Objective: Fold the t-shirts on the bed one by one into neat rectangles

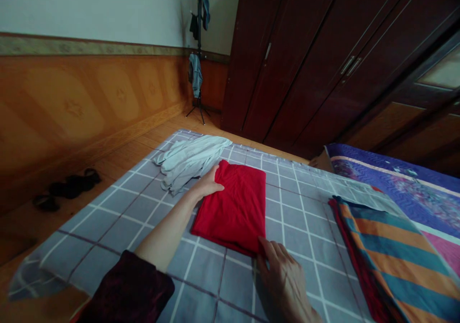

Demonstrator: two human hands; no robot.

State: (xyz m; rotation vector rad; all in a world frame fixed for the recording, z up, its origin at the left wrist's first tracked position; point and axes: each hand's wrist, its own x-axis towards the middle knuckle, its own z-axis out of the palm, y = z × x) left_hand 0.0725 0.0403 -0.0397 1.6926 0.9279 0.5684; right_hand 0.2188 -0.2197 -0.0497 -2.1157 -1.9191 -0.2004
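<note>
A folded red garment point(237, 203) lies flat as a rough rectangle on the grey checked bedspread point(302, 217). My left hand point(209, 184) grips its left edge near the far corner, thumb on top and the other fingers partly hidden along the side. At the near right corner, my right hand point(282, 270) pinches the fabric between thumb and fingers. Just beyond my left hand is a crumpled pale blue-grey cloth point(192, 157). What kind of garment the red one is cannot be made out from its folded shape.
Folded striped orange-and-teal cloth point(395, 251) lies on red fabric to the right. Beyond it is a purple patterned bed cover point(388, 169). Dark wardrobes point(287, 64) and a coat stand point(199, 50) stand at the back. Dark shoes point(74, 185) are on the floor at left.
</note>
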